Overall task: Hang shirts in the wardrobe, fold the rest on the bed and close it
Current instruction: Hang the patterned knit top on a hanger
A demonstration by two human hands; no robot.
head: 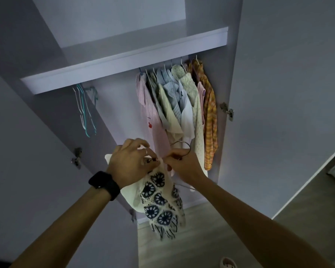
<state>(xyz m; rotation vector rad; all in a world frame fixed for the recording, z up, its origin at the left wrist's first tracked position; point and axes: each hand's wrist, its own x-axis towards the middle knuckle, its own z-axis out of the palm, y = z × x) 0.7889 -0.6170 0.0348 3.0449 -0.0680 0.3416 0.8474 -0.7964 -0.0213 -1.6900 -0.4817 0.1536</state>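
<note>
- Two hands, close together: the left hand (130,161) and right hand (186,165) both pinch the neckline of one white knitted garment with dark-blue crochet flowers (159,200), probably to seat it on its hanger.
- One thin hanger with a metal hook (183,147): the hook rises above the right hand, free for the rail.
- The garment hangs before the open pale grey wardrobe (124,55), not yet hung.
- Hung shirts (174,105): about seven, bunched to the right.
- Empty teal and white hangers (86,111): several; exact count unclear.

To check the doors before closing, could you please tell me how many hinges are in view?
3: one hinge at the right by the orange shirt, one at the left near the left hand, one lower left. More may be hidden.
</note>
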